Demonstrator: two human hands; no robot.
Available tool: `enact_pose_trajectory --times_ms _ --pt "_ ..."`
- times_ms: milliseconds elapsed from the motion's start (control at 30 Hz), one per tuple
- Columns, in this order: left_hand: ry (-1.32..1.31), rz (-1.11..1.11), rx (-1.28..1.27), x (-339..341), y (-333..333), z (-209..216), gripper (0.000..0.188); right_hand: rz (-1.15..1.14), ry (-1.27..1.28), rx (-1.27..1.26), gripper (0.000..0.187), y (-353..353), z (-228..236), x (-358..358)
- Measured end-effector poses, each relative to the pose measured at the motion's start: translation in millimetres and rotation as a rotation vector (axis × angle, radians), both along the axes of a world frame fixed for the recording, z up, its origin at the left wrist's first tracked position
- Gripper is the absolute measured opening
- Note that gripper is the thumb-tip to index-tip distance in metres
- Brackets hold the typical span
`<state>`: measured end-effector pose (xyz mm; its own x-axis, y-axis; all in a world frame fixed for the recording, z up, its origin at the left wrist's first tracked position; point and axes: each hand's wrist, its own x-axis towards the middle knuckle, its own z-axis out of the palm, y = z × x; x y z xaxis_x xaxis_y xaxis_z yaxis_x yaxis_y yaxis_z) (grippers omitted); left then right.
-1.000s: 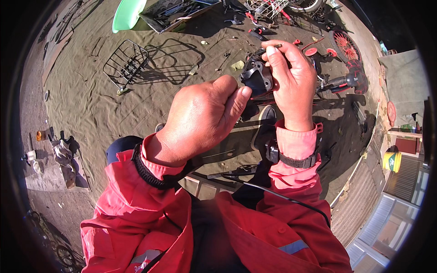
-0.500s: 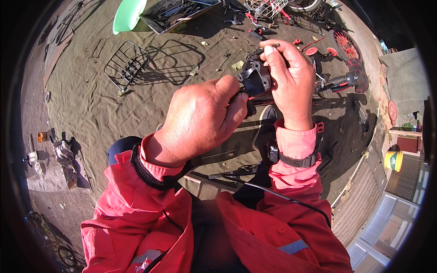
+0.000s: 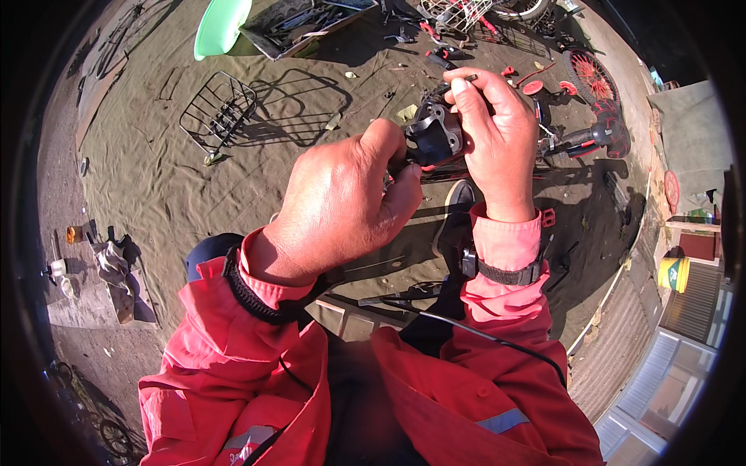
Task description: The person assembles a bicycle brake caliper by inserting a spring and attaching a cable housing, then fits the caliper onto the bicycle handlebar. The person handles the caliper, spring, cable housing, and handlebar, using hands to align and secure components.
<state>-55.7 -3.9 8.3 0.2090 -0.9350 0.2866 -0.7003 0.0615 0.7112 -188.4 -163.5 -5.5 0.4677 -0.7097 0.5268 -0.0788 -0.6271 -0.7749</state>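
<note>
Part (image 3: 437, 138) in midair above the olive ground cloth (image 3: 155, 175): looked black, curved and glossy, with round holes in a greyer face. Found right hand (image 3: 501, 124) gripping it, left hand (image 3: 334, 198) curled narrow at its lower left; could not tell on what. Counted one part, two hands, one black wire rack (image 3: 224, 116), one green basin (image 3: 220, 28), one yellow bucket (image 3: 673, 275).
</note>
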Motion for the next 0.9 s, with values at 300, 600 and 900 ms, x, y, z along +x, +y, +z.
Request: enact_pose_trajectory --times_ms 300,600,900 --pt "-0.043 0.001 -0.005 0.6 -4.4 -4.9 0.018 0.012 -0.025 0.116 0.012 4.1 0.5 -1.6" --pt "0.009 -0.017 -0.046 0.5 -5.3 -4.1 0.024 -0.013 -0.018 0.094 0.012 3.5 -1.1 -1.8" --pt "0.007 -0.002 0.02 1.5 1.6 -0.3 0.017 -0.01 -0.005 0.106 0.012 2.4 -0.8 -2.0"
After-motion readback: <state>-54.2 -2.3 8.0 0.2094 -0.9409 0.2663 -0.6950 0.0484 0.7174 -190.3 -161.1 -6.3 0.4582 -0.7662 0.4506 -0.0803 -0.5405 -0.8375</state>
